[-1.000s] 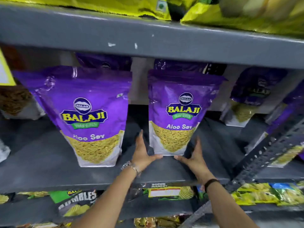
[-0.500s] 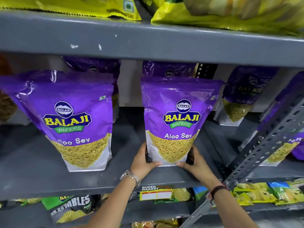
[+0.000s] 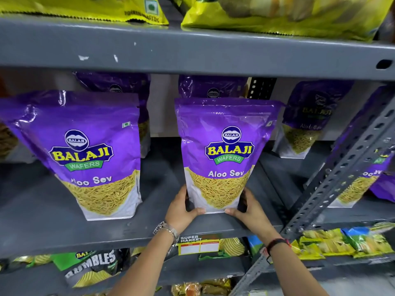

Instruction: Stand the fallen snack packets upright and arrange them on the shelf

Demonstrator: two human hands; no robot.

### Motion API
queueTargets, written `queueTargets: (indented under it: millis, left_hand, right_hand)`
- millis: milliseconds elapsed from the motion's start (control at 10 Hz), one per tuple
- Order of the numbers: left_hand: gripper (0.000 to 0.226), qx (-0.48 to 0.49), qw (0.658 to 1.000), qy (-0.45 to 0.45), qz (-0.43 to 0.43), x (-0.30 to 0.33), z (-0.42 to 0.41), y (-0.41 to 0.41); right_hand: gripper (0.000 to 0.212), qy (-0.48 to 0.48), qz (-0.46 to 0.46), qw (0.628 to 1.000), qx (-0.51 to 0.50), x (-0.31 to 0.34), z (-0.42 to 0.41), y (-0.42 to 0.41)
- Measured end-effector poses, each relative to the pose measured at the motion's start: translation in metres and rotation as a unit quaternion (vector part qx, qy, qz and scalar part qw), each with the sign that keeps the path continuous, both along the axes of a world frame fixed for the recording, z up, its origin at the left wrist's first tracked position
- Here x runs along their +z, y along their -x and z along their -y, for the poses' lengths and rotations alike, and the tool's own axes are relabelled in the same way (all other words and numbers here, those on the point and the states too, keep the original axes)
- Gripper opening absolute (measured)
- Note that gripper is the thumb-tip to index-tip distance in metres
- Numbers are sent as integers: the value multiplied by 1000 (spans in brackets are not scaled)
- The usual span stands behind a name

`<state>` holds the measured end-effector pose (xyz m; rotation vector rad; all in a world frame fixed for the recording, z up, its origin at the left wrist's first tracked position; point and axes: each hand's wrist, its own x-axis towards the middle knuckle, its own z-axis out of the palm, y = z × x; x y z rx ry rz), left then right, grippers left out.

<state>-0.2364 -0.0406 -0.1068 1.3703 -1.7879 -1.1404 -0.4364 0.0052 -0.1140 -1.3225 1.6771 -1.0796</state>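
Observation:
A purple Aloo Sev packet [image 3: 224, 150] stands upright at the middle of the grey shelf [image 3: 136, 233], near its front edge. My left hand [image 3: 180, 210] grips its lower left corner and my right hand [image 3: 249, 208] grips its lower right corner, thumbs on the front. A second purple Aloo Sev packet [image 3: 85, 150] stands upright to the left, untouched. Two more purple packets [image 3: 115, 86] [image 3: 213, 88] stand behind these, mostly hidden.
Another purple packet [image 3: 310, 118] stands at the back right, and one [image 3: 367, 174] leans behind the slotted steel upright [image 3: 342, 174]. The upper shelf board [image 3: 192, 52] overhangs closely, with yellow bags [image 3: 277, 13] on top. Snack bags [image 3: 89, 265] fill the lower shelf.
Both hands have closed on the middle packet's lower corners and drawn it forward toward the shelf's front edge. The view has moved closer.

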Motion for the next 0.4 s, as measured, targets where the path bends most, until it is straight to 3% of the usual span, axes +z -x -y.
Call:
queueTargets:
  millis: [200, 300, 400]
  left_hand:
    - [75, -7, 1000, -4, 15, -5, 1, -1]
    - [90, -8, 1000, 0, -2, -3, -1, -2]
    - [107, 38, 997, 65, -9, -1, -16, -4]
  right_hand:
    - [65, 6, -5, 1000, -3, -1, -1, -1]
    - [71, 14, 8, 1000, 4, -1, 0, -1]
    - [72, 78, 37, 991, -99, -3, -17, -5]
